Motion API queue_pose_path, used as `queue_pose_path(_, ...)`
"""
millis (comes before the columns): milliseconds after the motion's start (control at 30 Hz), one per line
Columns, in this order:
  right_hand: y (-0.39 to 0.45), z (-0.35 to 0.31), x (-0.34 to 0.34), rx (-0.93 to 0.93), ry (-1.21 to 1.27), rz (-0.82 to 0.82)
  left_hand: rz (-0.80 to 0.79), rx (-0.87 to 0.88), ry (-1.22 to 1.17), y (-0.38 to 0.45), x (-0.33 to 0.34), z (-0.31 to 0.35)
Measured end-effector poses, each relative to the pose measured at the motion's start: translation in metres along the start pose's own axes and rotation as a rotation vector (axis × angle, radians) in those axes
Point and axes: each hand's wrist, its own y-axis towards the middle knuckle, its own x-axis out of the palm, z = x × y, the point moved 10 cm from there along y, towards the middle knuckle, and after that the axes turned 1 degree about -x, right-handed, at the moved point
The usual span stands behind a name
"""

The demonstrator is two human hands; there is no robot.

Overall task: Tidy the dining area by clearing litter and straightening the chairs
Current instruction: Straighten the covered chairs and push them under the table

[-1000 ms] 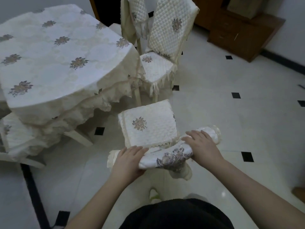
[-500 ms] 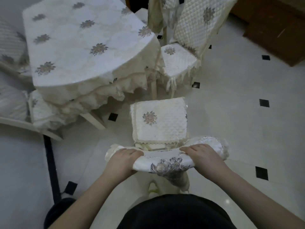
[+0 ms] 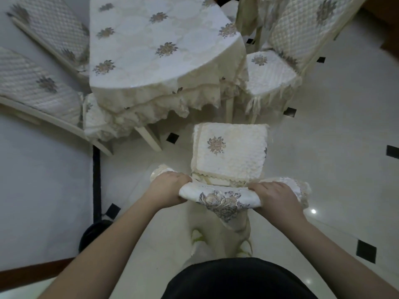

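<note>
Both hands, the left hand [image 3: 167, 186] and the right hand [image 3: 275, 196], clench the cloth-covered top rail [image 3: 220, 197] of a dining chair [image 3: 230, 151], which stands just short of the round tablecloth-draped table [image 3: 155, 50].

We note quilted cream cloth on the chair seat [image 3: 230, 151], embroidered fabric with lace trim over its backrest [image 3: 220, 196], a matt embroidered tablecloth [image 3: 155, 50] with frilled hem, and glossy, reflective floor tiles [image 3: 323, 147].
</note>
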Motion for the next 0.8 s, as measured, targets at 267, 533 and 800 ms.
queue_pose_path(267, 0.005, -0.001, 0.004, -0.012, -0.018, -0.063, -0.111, -0.043, 0.044, 0.002, 0.006, -0.002)
queue_pose_path(533, 0.011, -0.003, -0.002, -0.009, -0.003, -0.027, -0.178, 0.017, 0.152, 0.006, -0.002, -0.001)
queue_pose_path(800, 0.052, -0.025, -0.030, -0.039, 0.036, 0.081, -0.178, -0.018, 0.217, 0.014, -0.049, -0.032)
